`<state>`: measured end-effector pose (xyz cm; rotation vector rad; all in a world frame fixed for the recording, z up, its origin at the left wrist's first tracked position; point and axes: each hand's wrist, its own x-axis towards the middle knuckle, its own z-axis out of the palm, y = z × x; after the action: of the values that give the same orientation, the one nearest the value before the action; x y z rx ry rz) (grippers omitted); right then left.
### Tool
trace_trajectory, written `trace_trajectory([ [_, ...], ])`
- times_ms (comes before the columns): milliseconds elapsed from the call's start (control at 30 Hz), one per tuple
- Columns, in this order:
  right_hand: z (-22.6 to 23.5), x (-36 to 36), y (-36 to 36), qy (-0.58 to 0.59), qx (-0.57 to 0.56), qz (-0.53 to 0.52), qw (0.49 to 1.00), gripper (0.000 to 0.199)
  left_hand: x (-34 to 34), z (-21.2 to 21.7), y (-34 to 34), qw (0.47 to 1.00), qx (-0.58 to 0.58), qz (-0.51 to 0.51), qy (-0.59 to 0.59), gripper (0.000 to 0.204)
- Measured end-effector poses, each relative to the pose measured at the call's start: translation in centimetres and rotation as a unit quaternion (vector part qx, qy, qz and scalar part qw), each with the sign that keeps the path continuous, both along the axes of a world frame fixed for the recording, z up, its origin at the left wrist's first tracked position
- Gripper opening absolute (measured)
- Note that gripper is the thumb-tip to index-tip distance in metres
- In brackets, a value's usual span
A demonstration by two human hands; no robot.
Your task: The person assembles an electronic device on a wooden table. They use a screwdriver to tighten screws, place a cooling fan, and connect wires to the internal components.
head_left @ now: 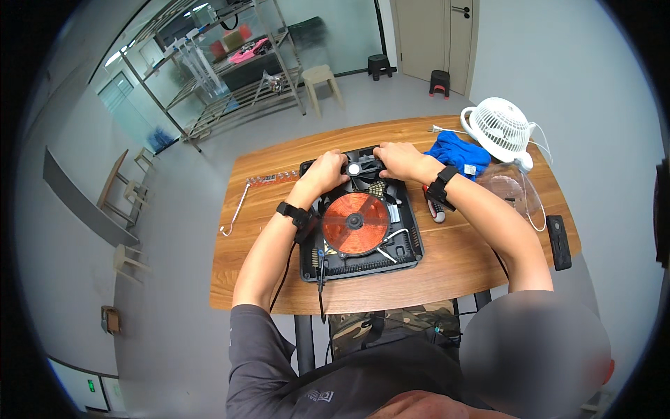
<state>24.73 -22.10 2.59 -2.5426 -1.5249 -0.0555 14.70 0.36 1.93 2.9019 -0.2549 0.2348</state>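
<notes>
black open cooker base [412, 244], mid wood surface [460, 272]; copper coil [355, 223] exposed, fan [364, 171] at far edge. left hand [326, 170] & right hand [399, 159] both curled on fan area, grip unclear. risk: fingers snag thin coil leads, base slides. nearby: blue cloth [457, 152], white desk fan [499, 128], screw strip [272, 179].

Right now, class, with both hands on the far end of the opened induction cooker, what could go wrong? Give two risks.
1. The left hand and right hand work over the cooling fan, close to the copper coil; a slip might damage its windings.
2. The black cable hangs over the near edge of the wooden table; a snag could drag the cooker base off.
</notes>
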Motion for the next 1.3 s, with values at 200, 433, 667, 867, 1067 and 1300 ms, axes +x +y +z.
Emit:
trace_trajectory([
  [200, -1.8, 0.4, 0.7, 0.005, -0.019, 0.009, 1.0, 0.038, -0.1, -1.6, -0.1, 0.999, 0.005, -0.035, 0.017, 0.034],
  [433, -0.7, -0.4, 0.1, 0.074, -0.022, 0.0, 0.997, 0.031, -0.5, -1.5, 0.5, 0.997, -0.007, -0.069, 0.028, 0.035],
  [667, -0.6, -0.9, -0.6, 0.08, -0.029, 0.011, 0.996, 0.031, 0.3, -2.0, 0.8, 0.994, 0.021, -0.069, 0.077, 0.04],
  [867, -1.0, -0.5, -1.1, 0.11, -0.035, 0.003, 0.993, 0.035, 0.7, -1.7, 1.0, 0.991, -0.005, -0.071, 0.113, 0.041],
  [1067, -1.6, -0.3, -1.0, 0.099, -0.006, 0.01, 0.995, 0.03, 0.5, -1.4, 1.2, 0.989, -0.013, -0.076, 0.128, 0.041],
  [1300, -2.2, 0.0, -1.1, 0.091, 0.012, 0.028, 0.995, 0.026, 0.2, -0.7, 1.6, 0.982, -0.047, -0.078, 0.163, 0.038],
])
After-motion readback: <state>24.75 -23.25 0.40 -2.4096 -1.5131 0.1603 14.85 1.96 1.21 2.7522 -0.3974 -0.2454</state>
